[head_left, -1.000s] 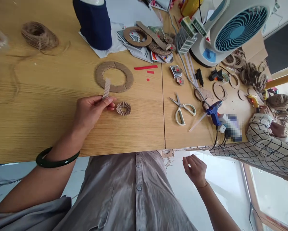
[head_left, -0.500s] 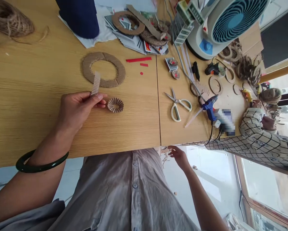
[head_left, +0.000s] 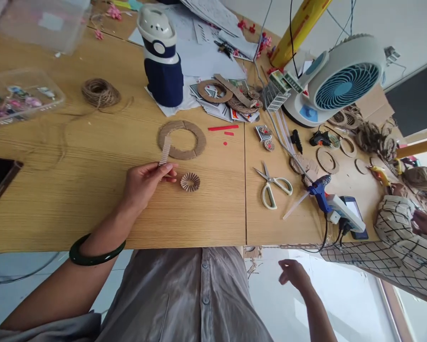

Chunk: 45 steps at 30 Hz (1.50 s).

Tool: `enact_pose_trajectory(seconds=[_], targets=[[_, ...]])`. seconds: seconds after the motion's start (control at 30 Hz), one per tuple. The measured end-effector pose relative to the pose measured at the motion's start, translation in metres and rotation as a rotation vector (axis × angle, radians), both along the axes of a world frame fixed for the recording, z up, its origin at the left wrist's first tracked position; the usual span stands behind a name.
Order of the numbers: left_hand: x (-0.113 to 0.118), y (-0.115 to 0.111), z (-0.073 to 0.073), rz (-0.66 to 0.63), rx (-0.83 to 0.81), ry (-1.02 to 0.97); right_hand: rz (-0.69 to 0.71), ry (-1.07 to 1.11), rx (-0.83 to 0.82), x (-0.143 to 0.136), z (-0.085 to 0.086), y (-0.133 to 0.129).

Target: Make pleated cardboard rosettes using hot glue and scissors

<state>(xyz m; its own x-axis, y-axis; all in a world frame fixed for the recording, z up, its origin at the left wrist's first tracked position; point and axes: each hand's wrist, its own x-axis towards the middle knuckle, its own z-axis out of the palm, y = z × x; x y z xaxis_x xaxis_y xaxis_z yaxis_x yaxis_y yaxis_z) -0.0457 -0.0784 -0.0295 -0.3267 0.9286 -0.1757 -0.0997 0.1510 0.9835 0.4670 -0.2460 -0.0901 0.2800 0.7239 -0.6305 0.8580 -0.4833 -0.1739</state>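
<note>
My left hand [head_left: 144,185] is closed on a narrow strip of corrugated cardboard [head_left: 166,148], pinched between thumb and fingers just above the table. The strip's upper end overlaps the near left part of a flat cardboard ring [head_left: 199,140]. Just right of those fingertips lies a small pleated cardboard rosette [head_left: 190,182] with an open centre. Off the table's front edge, my right hand [head_left: 294,275] hangs over the floor, fingers loosely bent and apart, with nothing visible in it. White-handled scissors [head_left: 269,185] lie with blades parted on the table to the right.
A blue glue gun [head_left: 319,190] rests by a white power strip [head_left: 346,213]. Behind are red paper strips [head_left: 223,128], a twine ball [head_left: 101,92], a dark blue bottle [head_left: 163,80] and a fan [head_left: 345,85]. A co-worker's checked sleeve [head_left: 394,218] is at the right.
The view has tipped up, showing more of the table's far side. My right hand has moved away from the table edge, outward to the right. My left hand still holds the strip.
</note>
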Motion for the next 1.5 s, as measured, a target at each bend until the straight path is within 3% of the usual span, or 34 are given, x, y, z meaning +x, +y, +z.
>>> enact_pose_trajectory(seconds=[0.07, 0.17, 0.27, 0.33, 0.43, 0.53, 0.63, 0.8, 0.97, 1.13, 1.37, 1.43, 1.5], targets=[[-0.001, -0.001, 0.004, 0.021, 0.008, -0.030, 0.000, 0.117, -0.021, -0.006, 0.029, 0.017], [-0.002, -0.006, 0.010, 0.017, 0.013, -0.050, -0.007, 0.485, 0.027, -0.037, 0.078, 0.045], [-0.001, -0.012, 0.013, -0.009, 0.011, -0.005, 0.128, 0.510, 0.277, -0.093, 0.116, 0.079], [0.000, -0.014, 0.012, -0.030, 0.031, 0.127, 0.311, 0.472, 0.478, -0.134, 0.128, 0.107], [-0.001, -0.009, 0.011, -0.101, 0.130, 0.410, 0.745, 0.398, 0.818, -0.192, 0.122, 0.161], [-0.001, 0.005, 0.009, -0.180, 0.255, 0.554, 0.855, 0.371, 0.832, -0.240, 0.096, 0.218], [0.000, 0.017, 0.003, -0.210, 0.295, 0.606, 0.963, 0.194, 0.780, -0.275, 0.067, 0.260], [0.001, 0.025, -0.013, -0.240, 0.287, 0.611, 0.968, 0.124, 0.762, -0.298, 0.039, 0.283], [0.001, 0.024, -0.020, -0.277, 0.293, 0.671, 1.039, 0.156, 0.807, -0.285, 0.039, 0.272], [-0.001, 0.023, -0.019, -0.284, 0.307, 0.624, 1.147, 0.216, 0.815, -0.251, 0.049, 0.227], [-0.003, 0.020, -0.021, -0.289, 0.324, 0.590, 1.241, 0.313, 0.771, -0.181, 0.062, 0.112], [-0.004, 0.019, -0.020, -0.301, 0.322, 0.612, 1.224, 0.321, 0.708, -0.151, 0.058, 0.067], [-0.005, 0.018, -0.019, -0.306, 0.319, 0.632, 1.119, 0.288, 0.580, -0.116, 0.048, 0.018]])
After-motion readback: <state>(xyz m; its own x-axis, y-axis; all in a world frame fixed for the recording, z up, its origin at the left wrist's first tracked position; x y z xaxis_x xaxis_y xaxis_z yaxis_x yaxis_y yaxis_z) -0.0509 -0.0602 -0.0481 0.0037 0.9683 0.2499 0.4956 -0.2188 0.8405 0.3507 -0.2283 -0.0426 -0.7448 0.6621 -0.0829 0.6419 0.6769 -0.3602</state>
